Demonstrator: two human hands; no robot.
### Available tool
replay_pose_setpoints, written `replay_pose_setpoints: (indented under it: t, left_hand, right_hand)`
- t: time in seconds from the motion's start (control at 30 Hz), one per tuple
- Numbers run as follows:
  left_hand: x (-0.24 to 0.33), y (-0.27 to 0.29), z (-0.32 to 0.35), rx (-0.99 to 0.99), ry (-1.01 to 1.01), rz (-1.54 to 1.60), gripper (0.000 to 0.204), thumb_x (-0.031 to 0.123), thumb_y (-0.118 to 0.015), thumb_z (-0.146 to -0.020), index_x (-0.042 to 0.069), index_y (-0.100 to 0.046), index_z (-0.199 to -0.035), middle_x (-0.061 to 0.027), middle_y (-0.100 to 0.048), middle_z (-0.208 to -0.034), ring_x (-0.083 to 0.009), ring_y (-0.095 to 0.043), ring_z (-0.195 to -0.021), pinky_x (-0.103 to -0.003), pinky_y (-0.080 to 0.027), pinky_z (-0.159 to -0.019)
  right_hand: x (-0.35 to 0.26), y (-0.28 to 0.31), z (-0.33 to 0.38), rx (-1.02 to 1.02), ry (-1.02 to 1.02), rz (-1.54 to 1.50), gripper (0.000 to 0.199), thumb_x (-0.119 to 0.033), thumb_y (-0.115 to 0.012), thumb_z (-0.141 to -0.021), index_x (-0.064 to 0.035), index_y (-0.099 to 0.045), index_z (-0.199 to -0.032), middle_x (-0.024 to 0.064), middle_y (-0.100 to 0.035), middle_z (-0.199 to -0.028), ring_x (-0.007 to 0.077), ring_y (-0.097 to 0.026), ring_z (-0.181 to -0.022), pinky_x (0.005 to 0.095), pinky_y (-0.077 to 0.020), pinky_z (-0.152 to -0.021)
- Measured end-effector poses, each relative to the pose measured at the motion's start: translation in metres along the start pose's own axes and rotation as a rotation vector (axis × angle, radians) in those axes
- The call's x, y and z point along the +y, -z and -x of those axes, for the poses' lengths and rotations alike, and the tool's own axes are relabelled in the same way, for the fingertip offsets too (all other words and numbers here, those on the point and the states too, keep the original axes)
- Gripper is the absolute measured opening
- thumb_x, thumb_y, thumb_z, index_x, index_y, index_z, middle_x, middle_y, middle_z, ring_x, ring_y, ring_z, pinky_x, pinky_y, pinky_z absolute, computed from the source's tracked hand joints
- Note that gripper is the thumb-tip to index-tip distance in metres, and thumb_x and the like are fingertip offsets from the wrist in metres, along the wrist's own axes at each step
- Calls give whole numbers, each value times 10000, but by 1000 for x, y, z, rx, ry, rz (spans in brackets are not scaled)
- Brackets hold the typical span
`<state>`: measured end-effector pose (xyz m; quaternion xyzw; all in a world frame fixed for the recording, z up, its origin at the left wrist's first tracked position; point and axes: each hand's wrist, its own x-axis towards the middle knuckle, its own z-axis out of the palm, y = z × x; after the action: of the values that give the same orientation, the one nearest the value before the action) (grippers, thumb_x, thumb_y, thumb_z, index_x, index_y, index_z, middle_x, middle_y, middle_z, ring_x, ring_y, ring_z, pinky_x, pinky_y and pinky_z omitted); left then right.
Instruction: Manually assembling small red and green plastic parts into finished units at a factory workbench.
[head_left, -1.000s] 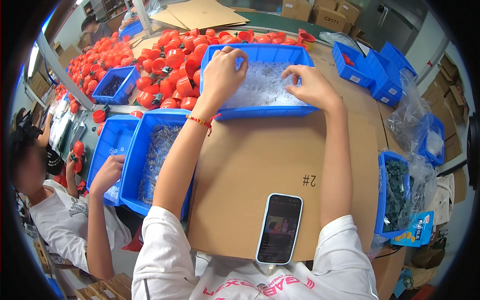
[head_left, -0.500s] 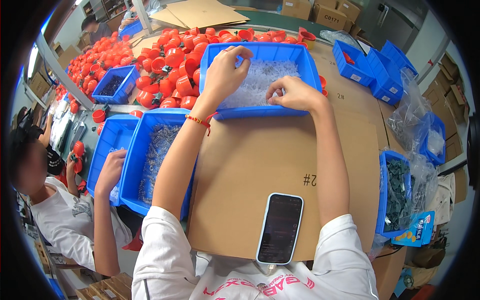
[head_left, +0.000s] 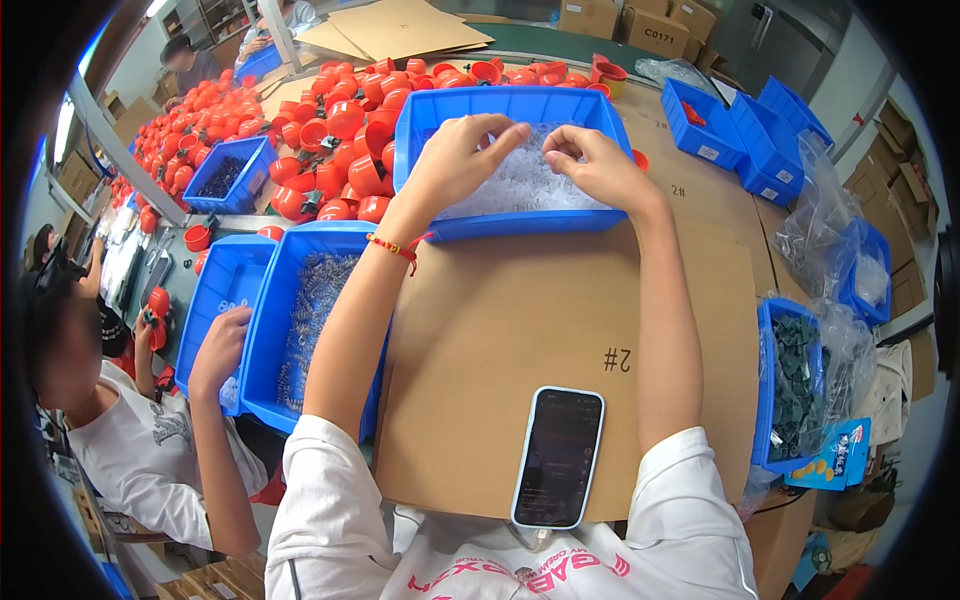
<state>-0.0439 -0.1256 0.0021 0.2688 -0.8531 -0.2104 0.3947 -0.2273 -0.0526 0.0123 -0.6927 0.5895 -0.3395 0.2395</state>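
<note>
- Both hands drawn together since a second ago, over blue bin (head_left: 430, 125), upper centre.
- Left hand (head_left: 455, 160), right hand (head_left: 600, 165): fingers pinched narrow; what they hold, cannot tell.
- Clear small parts (head_left: 520, 185) fill bin.
- Phone (head_left: 557, 457) on cardboard sheet (head_left: 480, 340), lower centre.

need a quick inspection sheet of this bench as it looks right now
surface: brown cardboard sheet laid over the bench, bare in the middle
job's things: blue bin of small clear parts, at the far edge of the sheet
clutter: phone face up near the body; bin of dark springy parts at left; bin of dark green parts at right; heap of red caps behind
grippers: left hand and right hand both over the clear parts, fingertips pinched close together; what they hold is too small to tell
cables: nothing seen
surroundings: a co-worker's hand on another blue bin at left; cardboard boxes at the back
</note>
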Motion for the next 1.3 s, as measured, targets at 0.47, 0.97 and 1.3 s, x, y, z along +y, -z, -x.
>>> replay_pose_setpoints:
  t: [0.47,0.97,1.3]
  left_hand:
    - [-1,4,-3,294,-7,71,286,273,-515,-894,12,-623,-944,-139,-634,-757,-231,-601,-691,-328,-453,-636]
    - [-11,-6,0,134,-40,-70,216,199,-570,-831,86,-628,-1006,-110,-637,-930,-261,-593,-845,-355,-458,-774]
    - [-10,-5,-3,87,-98,50,177,108,-635,-789,9,-649,-934,-136,-645,-861,-233,-581,-718,-324,-476,-689]
  right_hand:
    - [15,-10,-13,291,124,80,182,-110,-563,-844,-28,-618,-996,73,-642,-933,171,-579,-876,300,-443,-833]
    - [14,-28,-23,231,0,567,245,-149,-609,-774,-98,-644,-1011,85,-616,-1038,249,-525,-1031,407,-374,-888]
    - [11,-26,-28,52,134,-182,288,-264,-499,-922,2,-607,-954,36,-608,-825,114,-546,-790,255,-424,-762]
